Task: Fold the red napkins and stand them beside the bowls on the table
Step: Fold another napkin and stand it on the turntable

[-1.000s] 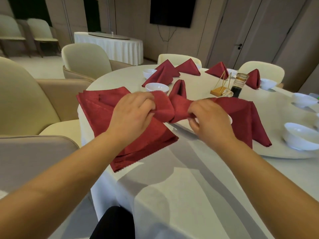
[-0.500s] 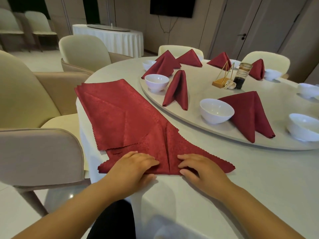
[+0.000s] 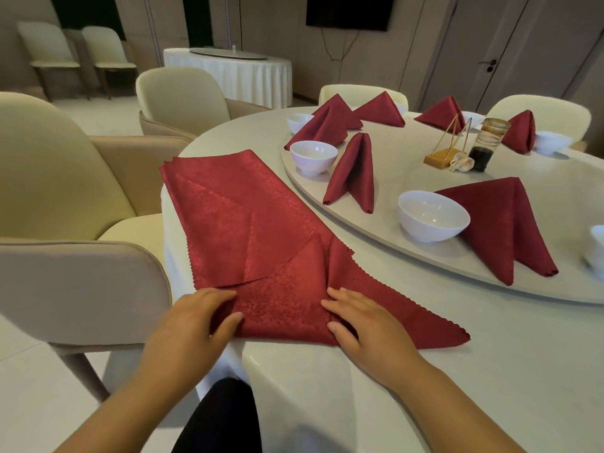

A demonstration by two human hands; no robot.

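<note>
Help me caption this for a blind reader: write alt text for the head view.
A left hand and a right hand press a half-folded red napkin flat at the near edge of a white table. It overlaps a stack of flat napkins; behind, folded napkins stand beside white bowls on a turntable.

Right-edge bowl point(image 3: 596, 248): cut off by frame, blurred. Far-left bowl point(image 3: 298, 121): partly hidden behind standing napkin point(image 3: 327, 127). Far middle bowl point(image 3: 475, 116): mostly hidden behind gold stand point(image 3: 438, 157). Small pale object point(image 3: 461, 163) beside dark bottle point(image 3: 482, 155): too small to identify. Flat napkin stack point(image 3: 228, 217): layer count unclear. Tabletop point(image 3: 490, 371): right side cut off.
</note>
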